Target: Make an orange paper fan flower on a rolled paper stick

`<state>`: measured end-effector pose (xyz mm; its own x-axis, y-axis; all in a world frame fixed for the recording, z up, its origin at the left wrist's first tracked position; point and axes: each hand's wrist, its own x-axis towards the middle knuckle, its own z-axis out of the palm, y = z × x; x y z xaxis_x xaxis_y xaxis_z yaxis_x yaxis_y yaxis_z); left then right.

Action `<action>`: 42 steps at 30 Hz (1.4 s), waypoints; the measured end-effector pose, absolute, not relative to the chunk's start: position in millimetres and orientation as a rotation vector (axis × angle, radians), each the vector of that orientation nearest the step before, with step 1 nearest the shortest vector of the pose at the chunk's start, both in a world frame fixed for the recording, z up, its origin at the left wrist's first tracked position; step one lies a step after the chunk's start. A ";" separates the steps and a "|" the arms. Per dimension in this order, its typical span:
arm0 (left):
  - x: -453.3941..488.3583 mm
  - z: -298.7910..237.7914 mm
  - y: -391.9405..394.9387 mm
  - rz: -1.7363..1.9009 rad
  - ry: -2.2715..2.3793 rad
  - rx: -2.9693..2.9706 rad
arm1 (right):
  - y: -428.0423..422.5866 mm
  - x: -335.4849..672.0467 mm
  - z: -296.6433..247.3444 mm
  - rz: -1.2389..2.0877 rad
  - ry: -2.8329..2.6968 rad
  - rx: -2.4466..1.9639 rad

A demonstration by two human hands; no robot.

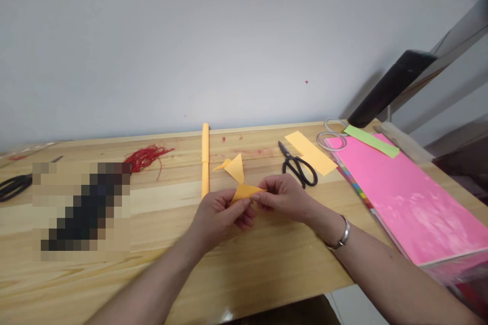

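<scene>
Reaching in over the wooden table [274,274] with both forearms [160,277], wearing a silver bracelet [346,230]. Pinching orange paper [244,192] between left hand [219,216] and right hand [285,197] just above the tabletop, pressing with thumbs [240,207] at opposite sides, probably to hold it steady. Facing a paper triangle [235,167] just beyond, without telling whether touching or apart. Finding black scissors [288,155] lying near the right hand, presumably for easy reach. Seeing no brand or readable writing; making out nothing under the pixelated patch [82,213].
</scene>
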<state>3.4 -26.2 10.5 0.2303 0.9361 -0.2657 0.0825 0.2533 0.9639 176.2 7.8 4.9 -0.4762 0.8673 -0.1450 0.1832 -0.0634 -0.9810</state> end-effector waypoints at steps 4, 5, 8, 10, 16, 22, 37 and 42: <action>2.2 11.1 -25.7 0.818 1.203 1.158 | 9.1 177.0 7.4 1.611 -1.588 -1.150; 1.8 11.0 -25.3 0.824 1.210 1.148 | 9.7 177.6 8.2 1.620 -1.561 -1.156; 0.0 10.5 -23.8 0.859 1.212 1.108 | 12.1 180.3 9.8 1.618 -1.500 -1.174; -1.3 10.3 -23.1 0.882 1.207 1.079 | 13.6 182.2 9.9 1.597 -1.491 -1.176; -2.7 11.0 -23.6 0.917 1.211 1.064 | 15.6 184.9 8.6 1.592 -1.465 -1.167; -5.5 9.1 -22.9 0.991 1.206 0.985 | 18.0 188.6 8.6 1.575 -1.415 -1.136; 5.0 9.9 -25.1 0.902 1.229 1.058 | 6.6 172.1 3.2 1.654 -1.477 -1.142; 3.3 10.4 -23.8 0.897 1.268 1.059 | 8.8 172.6 0.6 1.518 -1.511 -1.085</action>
<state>3.3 -23.8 10.4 0.1097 0.9500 -0.2925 0.0410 0.2897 0.9562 172.6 8.8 0.6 -0.3833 0.9208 -0.0722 0.0681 -0.0498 -0.9964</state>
